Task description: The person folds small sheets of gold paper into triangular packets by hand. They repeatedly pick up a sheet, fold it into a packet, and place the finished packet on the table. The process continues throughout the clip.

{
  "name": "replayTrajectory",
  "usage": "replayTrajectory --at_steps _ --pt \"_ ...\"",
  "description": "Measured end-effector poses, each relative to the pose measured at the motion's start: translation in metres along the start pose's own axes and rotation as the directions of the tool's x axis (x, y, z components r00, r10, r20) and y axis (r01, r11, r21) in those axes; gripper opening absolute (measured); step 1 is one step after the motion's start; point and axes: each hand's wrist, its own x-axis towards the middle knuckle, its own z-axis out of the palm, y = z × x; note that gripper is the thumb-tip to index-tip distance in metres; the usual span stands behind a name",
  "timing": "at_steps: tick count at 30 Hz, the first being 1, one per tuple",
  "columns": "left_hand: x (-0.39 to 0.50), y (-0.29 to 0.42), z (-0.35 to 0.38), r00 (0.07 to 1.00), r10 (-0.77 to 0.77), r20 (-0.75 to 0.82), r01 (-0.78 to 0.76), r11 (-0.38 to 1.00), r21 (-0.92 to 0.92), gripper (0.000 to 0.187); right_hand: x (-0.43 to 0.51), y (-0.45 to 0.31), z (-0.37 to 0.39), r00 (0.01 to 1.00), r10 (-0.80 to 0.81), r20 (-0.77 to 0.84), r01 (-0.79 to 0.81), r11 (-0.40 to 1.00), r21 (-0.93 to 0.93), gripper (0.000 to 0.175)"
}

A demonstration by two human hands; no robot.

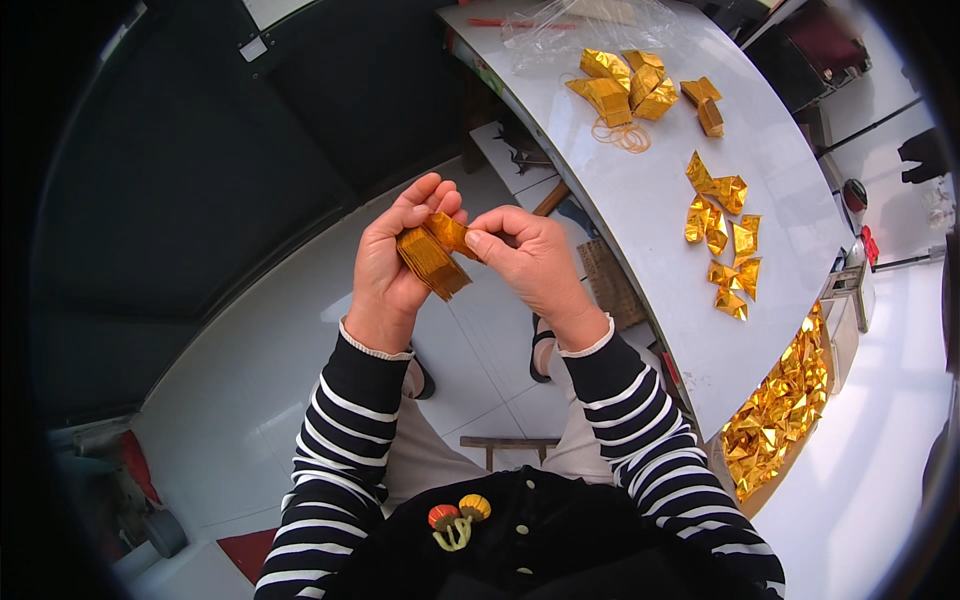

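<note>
My left hand [397, 259] holds a thick stack of folded gold foil paper [433, 262] against its palm, above the floor between my knees. Between the thumb and forefinger of my right hand [529, 259] is one gold foil piece [452, 234] at the stack's upper right side; whether it is separate from the stack I cannot tell. On the white table to the right lie bundles of folded gold paper [611, 97], with rubber bands [622, 137] beside them. Several opened-out gold foil pieces [716, 225] form a loose group nearer the table's middle.
The white table [637, 195] curves along my right side, with a clear plastic bag [592, 34] at its far end. A cardboard box [795, 450] full of shiny gold foil pieces stands beyond its right edge. A dark panel [225, 165] rises at the left.
</note>
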Motion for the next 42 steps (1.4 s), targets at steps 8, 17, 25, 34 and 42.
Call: replayTrajectory --at_steps 8,17,25,34,42 --pt "0.001 0.006 0.003 0.999 -0.042 -0.020 0.046 0.970 0.238 0.018 0.005 0.002 -0.008 0.812 -0.565 -0.147 0.432 0.750 -0.500 0.010" --pt "-0.006 -0.002 0.010 0.984 0.170 0.054 -0.170 0.800 0.576 0.011 0.006 0.003 -0.004 0.789 -0.615 -0.008 0.495 0.642 -0.586 0.025" --pt "-0.015 -0.003 0.016 0.982 0.189 0.030 -0.149 0.657 0.739 0.010 0.007 0.006 -0.008 0.824 -0.565 -0.047 0.429 0.675 -0.601 0.025" --pt "-0.017 -0.004 0.021 0.974 0.227 0.026 -0.161 0.598 0.785 0.010 0.004 0.001 -0.008 0.866 -0.497 -0.047 0.393 0.738 -0.549 0.023" --pt "-0.010 -0.014 0.012 0.893 0.402 0.204 -0.398 0.491 0.775 0.008 0.004 0.002 0.000 0.846 -0.521 -0.112 0.387 0.746 -0.542 0.019"
